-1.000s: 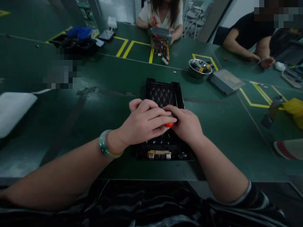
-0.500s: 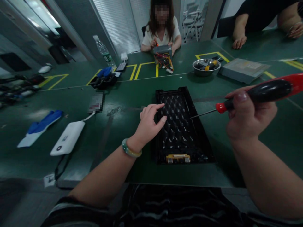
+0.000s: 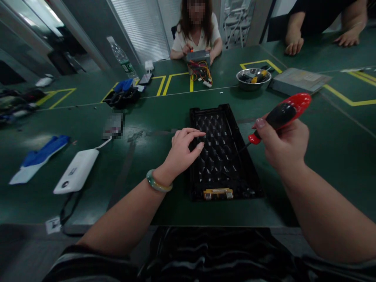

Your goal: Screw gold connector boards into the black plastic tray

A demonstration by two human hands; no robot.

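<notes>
A black plastic panel [image 3: 219, 152] with a raised diamond pattern lies on the green table in front of me. At its near end sits a small yellowish connector board [image 3: 218, 194] with metal ports. My left hand [image 3: 186, 148] rests at the panel's left edge, fingers stretched and apart, holding nothing. To the right of the panel, my right hand [image 3: 286, 143] is wrapped round a red and black screwdriver [image 3: 282, 115]. Its handle tilts up to the right, and its dark shaft slopes down over the panel's right part. Whether the tip touches the panel I cannot tell.
On the left lie a white power bank [image 3: 76, 171] cabled to a phone, and a blue and white cloth item [image 3: 41, 158]. Farther back are a black tray [image 3: 122, 98], a metal bowl [image 3: 253, 84] of tools and a grey metal box [image 3: 299, 81]. Across the table, a person [image 3: 196, 35] handles a wired box.
My right hand has moved left with the screwdriver, whose handle now stands steeper. My left hand stays at the panel's left edge. The whole view has shifted slightly.
</notes>
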